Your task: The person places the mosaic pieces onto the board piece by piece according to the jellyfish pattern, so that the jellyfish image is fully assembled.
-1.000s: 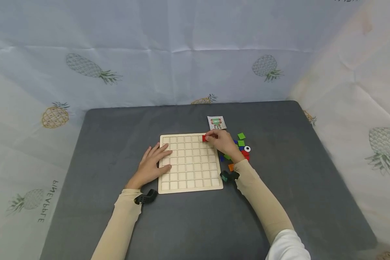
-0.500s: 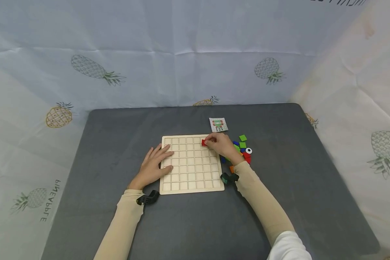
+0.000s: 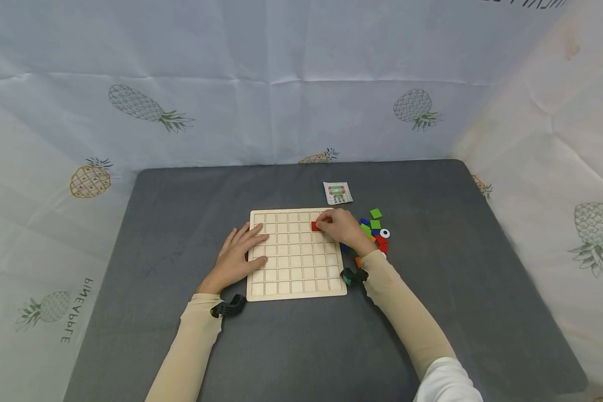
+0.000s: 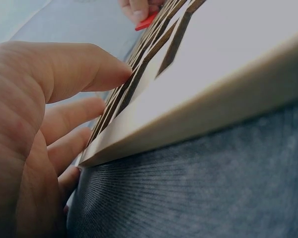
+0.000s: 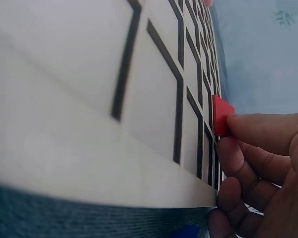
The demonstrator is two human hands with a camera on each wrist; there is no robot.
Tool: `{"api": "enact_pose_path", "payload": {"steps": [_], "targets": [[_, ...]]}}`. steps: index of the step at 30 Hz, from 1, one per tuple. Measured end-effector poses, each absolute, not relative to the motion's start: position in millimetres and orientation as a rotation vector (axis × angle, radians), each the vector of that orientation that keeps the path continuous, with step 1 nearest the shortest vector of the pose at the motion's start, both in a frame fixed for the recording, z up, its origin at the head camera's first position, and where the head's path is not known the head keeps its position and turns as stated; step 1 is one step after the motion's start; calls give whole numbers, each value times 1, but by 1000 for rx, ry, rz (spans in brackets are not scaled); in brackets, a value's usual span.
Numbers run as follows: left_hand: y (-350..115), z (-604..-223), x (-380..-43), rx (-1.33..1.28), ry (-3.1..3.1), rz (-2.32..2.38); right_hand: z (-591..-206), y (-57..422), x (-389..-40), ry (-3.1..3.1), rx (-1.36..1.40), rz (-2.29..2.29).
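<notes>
A light wooden grid board (image 3: pixel 296 293) with square cells lies on the dark table. My right hand (image 3: pixel 343 228) is over its upper right part and pinches a small red square tile (image 3: pixel 314 226) between thumb and fingers. In the right wrist view the red tile (image 5: pixel 221 116) is tilted at the grid surface, the thumb on one side. My left hand (image 3: pixel 232 258) rests on the board's left edge with fingers spread. In the left wrist view the thumb (image 4: pixel 102 69) lies on the rim of the board (image 4: pixel 188 106).
Right of the board lies a loose cluster of green tiles (image 3: pixel 376 213), red tiles (image 3: pixel 382 245), blue and orange pieces, and a white ring-like piece (image 3: pixel 384 233). A small picture card (image 3: pixel 338 193) lies behind the board. A printed curtain (image 3: pixel 281 111) hangs behind the table.
My right hand has moved slightly toward me with the red tile, from near the board's far edge to a lower row. The left hand stays on the board; the head view has shifted a little.
</notes>
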State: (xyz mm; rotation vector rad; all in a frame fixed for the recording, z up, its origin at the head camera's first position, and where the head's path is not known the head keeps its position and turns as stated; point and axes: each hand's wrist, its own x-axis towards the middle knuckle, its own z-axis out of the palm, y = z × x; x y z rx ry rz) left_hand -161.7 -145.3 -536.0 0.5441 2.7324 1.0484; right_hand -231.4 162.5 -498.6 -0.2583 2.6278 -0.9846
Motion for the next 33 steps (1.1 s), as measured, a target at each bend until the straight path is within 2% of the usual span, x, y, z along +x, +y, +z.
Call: {"api": "enact_pose_path", "payload": {"steps": [33], "targets": [[-145,-536,-161,549,2732,1049,-500,161,-230,2719,-247,-937]]}}
